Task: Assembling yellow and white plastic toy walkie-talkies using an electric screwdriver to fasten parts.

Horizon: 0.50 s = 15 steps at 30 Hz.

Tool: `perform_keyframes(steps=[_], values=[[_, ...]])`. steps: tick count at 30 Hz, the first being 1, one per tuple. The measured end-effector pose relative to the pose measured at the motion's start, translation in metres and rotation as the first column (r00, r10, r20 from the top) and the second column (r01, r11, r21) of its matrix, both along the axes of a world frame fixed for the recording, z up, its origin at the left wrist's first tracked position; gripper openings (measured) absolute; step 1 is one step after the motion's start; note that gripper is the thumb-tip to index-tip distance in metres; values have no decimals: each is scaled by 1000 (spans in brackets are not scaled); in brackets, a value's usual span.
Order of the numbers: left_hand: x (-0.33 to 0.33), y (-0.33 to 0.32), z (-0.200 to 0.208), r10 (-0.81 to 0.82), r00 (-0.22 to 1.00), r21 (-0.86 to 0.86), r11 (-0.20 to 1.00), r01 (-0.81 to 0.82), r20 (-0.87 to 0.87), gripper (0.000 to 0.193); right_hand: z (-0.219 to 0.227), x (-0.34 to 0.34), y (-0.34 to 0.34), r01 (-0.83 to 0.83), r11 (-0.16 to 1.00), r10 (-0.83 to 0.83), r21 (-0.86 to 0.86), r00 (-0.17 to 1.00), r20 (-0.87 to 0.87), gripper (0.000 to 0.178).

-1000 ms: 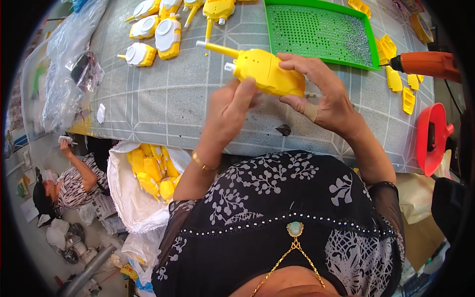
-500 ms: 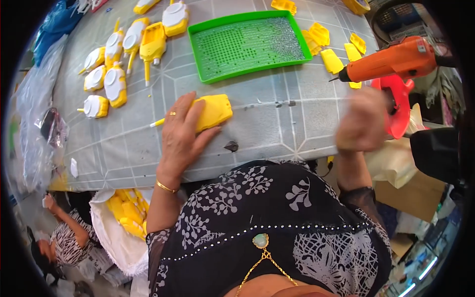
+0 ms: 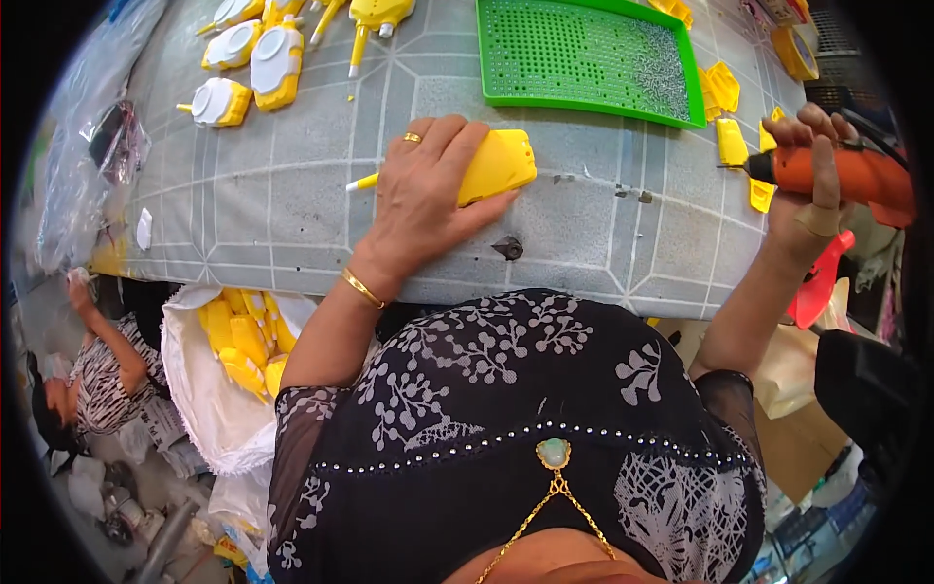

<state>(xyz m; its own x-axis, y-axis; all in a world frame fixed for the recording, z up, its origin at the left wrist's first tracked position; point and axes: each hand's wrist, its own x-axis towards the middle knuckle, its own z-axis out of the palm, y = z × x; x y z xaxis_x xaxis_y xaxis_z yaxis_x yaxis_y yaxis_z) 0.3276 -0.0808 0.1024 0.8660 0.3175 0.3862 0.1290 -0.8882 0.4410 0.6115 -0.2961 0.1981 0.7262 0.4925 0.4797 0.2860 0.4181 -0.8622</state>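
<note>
My left hand [image 3: 420, 190] is closed over a yellow plastic casing [image 3: 501, 165] lying on the table. The casing's thin stem with a white tip sticks out on the left, past my fingers. At the right, my right hand [image 3: 812, 209] wraps round an orange electric screwdriver [image 3: 876, 180], thumb in front and fingers behind. Its black nose and thin bit point left. A green perforated tray [image 3: 593, 105] with small metal screws heaped at its right end lies beyond my left hand. Loose yellow plastic pieces [image 3: 732, 143] lie between the tray and the screwdriver.
Several yellow casings with white covers [image 3: 276, 63] lie at the far left. A white sack [image 3: 199, 389] of yellow parts stands below the table's front edge. Another person [image 3: 102, 365] is at the lower left. A red plastic holder [image 3: 822, 282] is under my right forearm.
My right hand has moved up and right from the table's edge onto the screwdriver. My left hand stays on the casing. The whole view has shifted.
</note>
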Motion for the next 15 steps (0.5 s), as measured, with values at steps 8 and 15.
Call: perform_keyframes(steps=[8, 15], values=[[-2, 1, -5, -29, 998, 20, 999, 28, 48, 63, -1, -32, 84, -258, 965, 249, -53, 958, -141, 16], [0, 4, -9, -53, 998, 37, 998, 52, 42, 62, -19, -49, 136, -83, 997, 80, -4, 967, -243, 27]])
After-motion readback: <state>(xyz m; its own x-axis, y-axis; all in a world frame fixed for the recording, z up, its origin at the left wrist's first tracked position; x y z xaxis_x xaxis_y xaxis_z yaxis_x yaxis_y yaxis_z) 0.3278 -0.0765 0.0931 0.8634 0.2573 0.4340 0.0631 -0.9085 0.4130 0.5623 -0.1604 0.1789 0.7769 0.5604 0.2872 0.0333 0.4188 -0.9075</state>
